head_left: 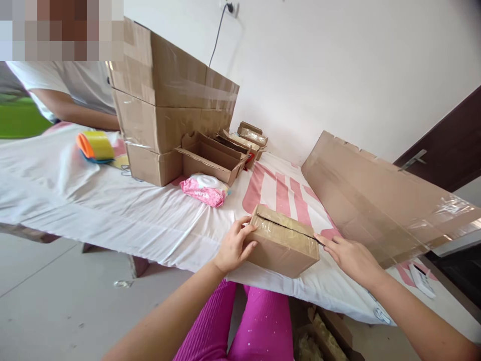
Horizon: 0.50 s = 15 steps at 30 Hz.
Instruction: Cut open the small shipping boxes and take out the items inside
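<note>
A small taped cardboard box (283, 245) rests at the table's near edge, with a dark seam running along its top. My left hand (237, 246) grips its left end, fingers on the top corner and thumb on the front side. At the right end of the seam, my right hand (347, 255) is closed on a thin dark tool (319, 241), mostly hidden by the fingers. Its tip lies at the box's top corner; the exact kind cannot be made out. Beyond the box lies a pink pack of wipes (205, 189).
Large stacked cardboard boxes (180, 90) stand at the back left beside open boxes (214, 156). A big cardboard panel (376, 195) leans at the right. Rolls of coloured tape-like material (95, 146) lie near a seated person (82, 95). An opened box (326, 336) sits below the table.
</note>
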### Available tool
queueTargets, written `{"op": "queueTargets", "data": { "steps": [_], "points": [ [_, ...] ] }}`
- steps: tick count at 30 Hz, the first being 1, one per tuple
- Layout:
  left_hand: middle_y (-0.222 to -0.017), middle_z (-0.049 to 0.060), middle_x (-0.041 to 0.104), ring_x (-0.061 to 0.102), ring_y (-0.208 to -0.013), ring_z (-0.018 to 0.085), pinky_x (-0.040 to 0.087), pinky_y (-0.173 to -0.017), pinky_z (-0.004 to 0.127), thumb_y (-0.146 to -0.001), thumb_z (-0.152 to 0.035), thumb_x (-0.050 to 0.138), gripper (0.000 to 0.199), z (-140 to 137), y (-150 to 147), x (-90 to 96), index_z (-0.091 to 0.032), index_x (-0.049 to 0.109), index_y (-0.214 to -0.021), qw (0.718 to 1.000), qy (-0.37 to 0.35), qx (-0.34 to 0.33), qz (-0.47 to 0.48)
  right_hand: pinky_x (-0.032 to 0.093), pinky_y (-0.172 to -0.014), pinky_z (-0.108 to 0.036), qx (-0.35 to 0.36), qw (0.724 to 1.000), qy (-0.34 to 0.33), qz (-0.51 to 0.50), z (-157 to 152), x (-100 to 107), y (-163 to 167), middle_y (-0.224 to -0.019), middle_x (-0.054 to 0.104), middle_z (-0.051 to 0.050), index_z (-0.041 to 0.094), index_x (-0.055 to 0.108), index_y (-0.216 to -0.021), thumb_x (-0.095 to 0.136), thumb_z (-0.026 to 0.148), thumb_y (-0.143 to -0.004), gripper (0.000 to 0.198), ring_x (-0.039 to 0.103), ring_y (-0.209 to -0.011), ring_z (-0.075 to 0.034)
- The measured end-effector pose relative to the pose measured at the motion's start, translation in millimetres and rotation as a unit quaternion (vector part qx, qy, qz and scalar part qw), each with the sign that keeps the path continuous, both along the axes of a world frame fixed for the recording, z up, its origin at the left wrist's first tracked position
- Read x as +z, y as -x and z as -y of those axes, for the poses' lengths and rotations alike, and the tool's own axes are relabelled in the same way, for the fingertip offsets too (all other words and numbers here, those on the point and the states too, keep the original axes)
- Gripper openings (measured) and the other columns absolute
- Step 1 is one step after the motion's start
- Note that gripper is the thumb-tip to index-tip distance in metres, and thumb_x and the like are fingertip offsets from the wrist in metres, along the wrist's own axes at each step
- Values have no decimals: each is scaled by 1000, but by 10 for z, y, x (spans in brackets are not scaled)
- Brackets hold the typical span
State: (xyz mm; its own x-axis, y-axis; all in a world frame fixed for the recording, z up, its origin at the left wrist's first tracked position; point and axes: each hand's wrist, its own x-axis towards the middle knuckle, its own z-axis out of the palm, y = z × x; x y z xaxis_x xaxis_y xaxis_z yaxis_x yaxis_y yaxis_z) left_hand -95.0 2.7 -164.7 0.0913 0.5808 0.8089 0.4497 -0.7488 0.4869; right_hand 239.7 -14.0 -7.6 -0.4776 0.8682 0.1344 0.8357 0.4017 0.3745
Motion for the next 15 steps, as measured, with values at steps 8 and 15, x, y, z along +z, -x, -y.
{"op": "queueTargets", "data": {
  "steps": [8, 15],
  "points": [
    [-142, 17, 40, 44, -131, 30, 42, -104, 51, -95, -31, 49, 60, -5, -56, -108, -28, 22, -148, 1000, -8, 4, 14, 53, -78, -34, -111, 979, -8, -170, -24, -803, -377, -115, 70, -10, 23, 55, -133, 30, 31, -98, 44, 68, -95, -24],
    [-128, 14, 50, 54, -113, 24, 44, -97, 47, -97, -45, 35, 47, -91, -23, -213, -20, 36, -137, 960, 142, -30, 240, 51, -81, -41, -52, 994, 42, -85, -152, -1436, -447, -99, 69, -12, 20, 72, -88, 41, 29, -94, 33, 65, -96, -29]
  ]
}}
